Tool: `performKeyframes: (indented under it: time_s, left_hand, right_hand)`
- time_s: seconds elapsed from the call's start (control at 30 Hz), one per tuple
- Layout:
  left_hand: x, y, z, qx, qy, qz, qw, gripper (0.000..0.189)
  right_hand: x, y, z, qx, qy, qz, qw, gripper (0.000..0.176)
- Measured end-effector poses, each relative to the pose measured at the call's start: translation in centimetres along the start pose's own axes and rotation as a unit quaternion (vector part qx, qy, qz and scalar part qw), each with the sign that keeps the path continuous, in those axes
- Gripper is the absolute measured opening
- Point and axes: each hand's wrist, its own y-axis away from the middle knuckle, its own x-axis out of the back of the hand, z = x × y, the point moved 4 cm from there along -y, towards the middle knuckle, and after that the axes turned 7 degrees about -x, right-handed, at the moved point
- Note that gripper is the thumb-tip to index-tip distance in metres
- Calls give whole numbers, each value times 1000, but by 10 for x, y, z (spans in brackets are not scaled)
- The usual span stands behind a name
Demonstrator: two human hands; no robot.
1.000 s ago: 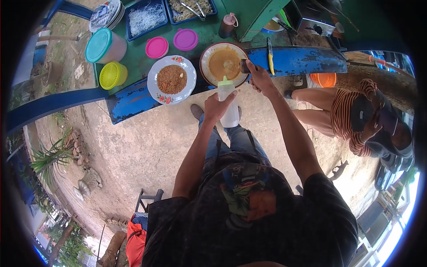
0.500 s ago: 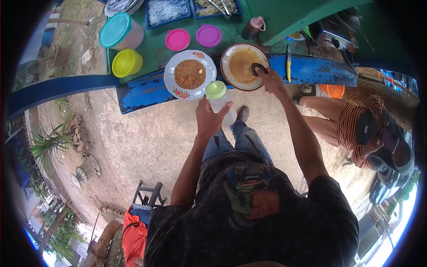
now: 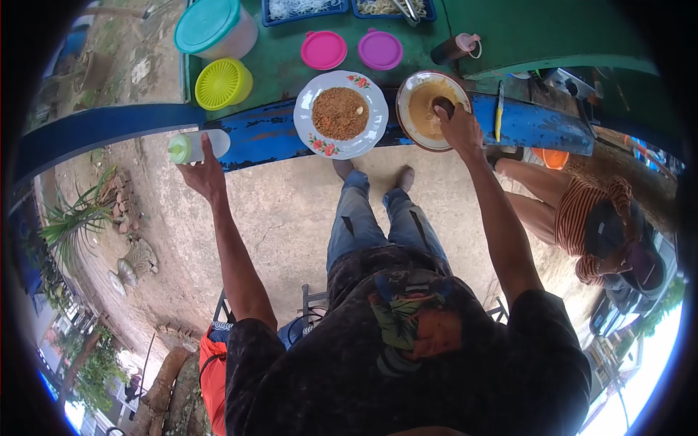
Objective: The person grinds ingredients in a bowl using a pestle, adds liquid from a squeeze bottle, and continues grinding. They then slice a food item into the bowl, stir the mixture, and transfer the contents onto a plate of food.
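My left hand (image 3: 203,173) is closed around a translucent bottle (image 3: 211,145) with a light green cap, held out to the left past the counter edge. The bottle lies on its side, its cap pointing left. My right hand (image 3: 461,131) grips a dark pestle (image 3: 441,107), its end down in the brown sauce of a brown-rimmed dish (image 3: 411,129). Much of the pestle is hidden by the fingers. Left of that dish stands a white flowered plate (image 3: 304,109) with crumbly brown ground food and a small pale piece on it.
Pink (image 3: 323,50) and purple (image 3: 380,49) lids, a teal-lidded tub (image 3: 207,27), a yellow-green container (image 3: 223,83) and a dark bottle (image 3: 456,48) stand on the green counter. A yellow-handled knife (image 3: 499,116) lies at right. A person in stripes (image 3: 574,214) sits beyond it.
My left hand has swung the bottle far to the left and tipped it from upright onto its side. My right hand stays at the dish with the pestle. The whole view has shifted somewhat.
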Motion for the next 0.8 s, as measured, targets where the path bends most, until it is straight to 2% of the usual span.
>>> performKeyframes:
  time_s: [0.03, 0.1, 0.17, 0.23, 0.37, 0.43, 0.5, 0.57, 0.6, 0.63, 0.67, 0.7, 0.73, 0.77, 0.8]
  left_hand:
    - [-3, -1, 3, 15, 15, -8, 1000, 74]
    - [-14, -4, -10, -24, -10, 0, 1000, 75]
    - [-21, -2, -21, -25, -4, -8, 1000, 76]
    - [-26, -1, -19, -22, -1, -11, 1000, 77]
    - [-26, 3, -18, -16, 37, -7, 999, 79]
    - [-27, 10, -16, -17, 53, -12, 998, 80]
    - [-21, 30, -10, -42, 14, 20, 999, 71]
    - [-15, 84, 10, -18, -65, 36, 997, 60]
    - [-28, 120, 18, -41, -3, -3, 999, 46]
    - [-46, 159, 37, -5, 84, -117, 990, 33]
    - [-69, 199, 61, -25, 120, -222, 967, 25]
    - [-90, 228, 98, 15, 181, -314, 932, 22]
    - [-125, 264, 101, 104, 253, -399, 875, 27]
    - [-149, 282, 131, 141, 307, -408, 848, 33]
    - [-172, 294, 151, 145, 306, -406, 849, 35]
  right_hand:
    - [0, 6, -2, -14, 5, 6, 1000, 65]
    - [-4, 13, -16, 31, 57, -22, 998, 65]
    - [-8, 16, -7, 22, 65, -25, 997, 65]
    - [-2, 5, 5, -30, 10, -9, 999, 66]
    - [-5, 4, -10, -9, -6, 17, 1000, 67]
    - [-4, 18, -3, 13, 16, -31, 999, 68]
    - [-1, 13, 24, 5, -15, -42, 999, 73]
    - [-5, -4, 49, -28, -85, -6, 996, 78]
    - [-4, -13, 50, -27, -88, -6, 996, 81]
    - [-5, -25, 47, -24, -86, -6, 996, 81]
    - [-8, -36, 41, -33, -98, -12, 995, 79]
    - [-13, -40, 36, -43, -111, -20, 993, 77]
    - [-10, -33, 21, -40, -110, -21, 993, 77]
    - [1, -15, -1, -9, -61, -18, 998, 74]
    - [7, 0, -8, 19, -12, -16, 1000, 72]
